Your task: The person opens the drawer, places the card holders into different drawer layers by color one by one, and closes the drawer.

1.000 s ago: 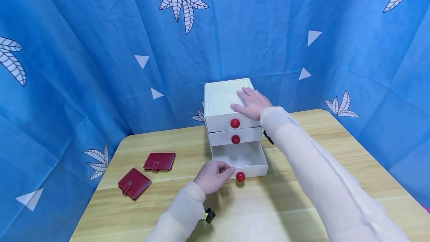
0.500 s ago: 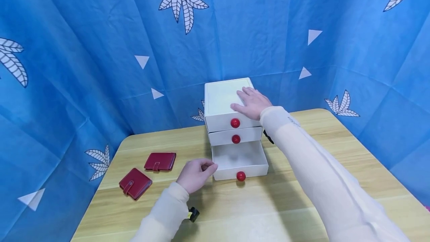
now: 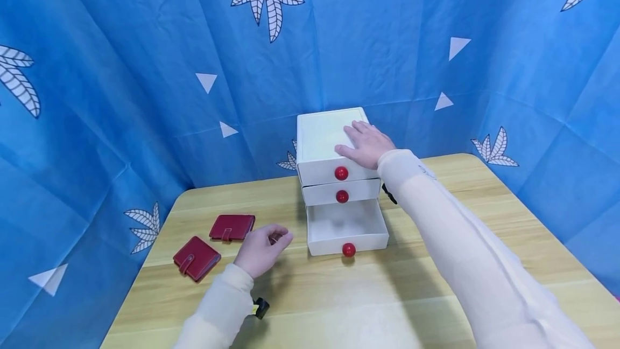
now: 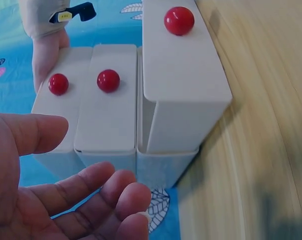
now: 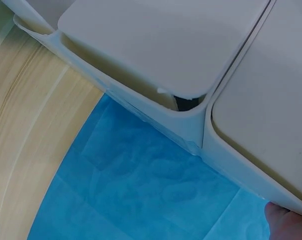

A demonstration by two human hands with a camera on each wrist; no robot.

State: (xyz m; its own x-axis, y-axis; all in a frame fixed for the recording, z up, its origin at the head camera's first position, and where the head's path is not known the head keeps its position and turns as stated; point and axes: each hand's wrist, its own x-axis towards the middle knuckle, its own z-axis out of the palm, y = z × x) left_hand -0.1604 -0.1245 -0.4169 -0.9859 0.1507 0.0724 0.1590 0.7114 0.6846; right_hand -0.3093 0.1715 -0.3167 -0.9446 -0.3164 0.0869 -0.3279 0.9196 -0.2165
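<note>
A small white drawer unit (image 3: 322,139) with three red-knobbed drawers stands at the back of the table. Its bottom drawer (image 3: 356,243) is pulled out and nothing shows inside; the middle drawer (image 3: 317,194) juts out slightly. My right hand (image 3: 365,145) rests on the unit's top near its right edge, fingers spread. Left of the bottom drawer, my left hand (image 3: 263,249) hovers with nothing in it; in the left wrist view its fingers (image 4: 76,192) are loosely bent, apart from the thumb. Just beyond that hand lies a dark red wallet (image 3: 231,227) with a strap.
A second dark red wallet (image 3: 196,258) lies at an angle on the wooden table (image 3: 368,300), to the left. Behind the table hangs a blue patterned curtain (image 3: 378,42), close to the drawer unit's back.
My left hand has moved left from the front of the bottom drawer toward the wallets. The right hand stays on top of the unit, and the drawers have not moved.
</note>
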